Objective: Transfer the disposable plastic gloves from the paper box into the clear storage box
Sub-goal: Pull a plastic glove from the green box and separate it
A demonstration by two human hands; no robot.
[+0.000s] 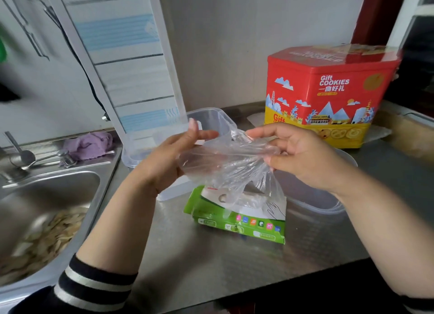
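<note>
We see both hands raised above the middle of the steel bench [211, 266], stretching a bunch of clear plastic gloves [225, 163] between them. Left hand [169, 158] holds the left end of the bunch, thumb up, forefinger out straight over the plastic; the other fingers sit behind the film, so we cannot tell how they lie. Right hand [298, 156] has its fingers curled round the right end, thumb on top, plastic gathered in the grip. The bunch hangs free of the bench, and a tail of film trails down to the green paper box [237, 219] lying flat directly below, near the front edge. More film shows in the box's top opening. Clear storage box [211, 119] stands behind the hands toward the back edge, open top, partly hidden by the left hand and the plastic. A clear lid [312, 196] lies flat under the right hand, just right of the paper box. Red and yellow cookie tin [328, 95] sits at the back right corner. Sink [47, 196] adjoins the bench's left edge, with a purple cloth [89, 144] on its rear rim.
</note>
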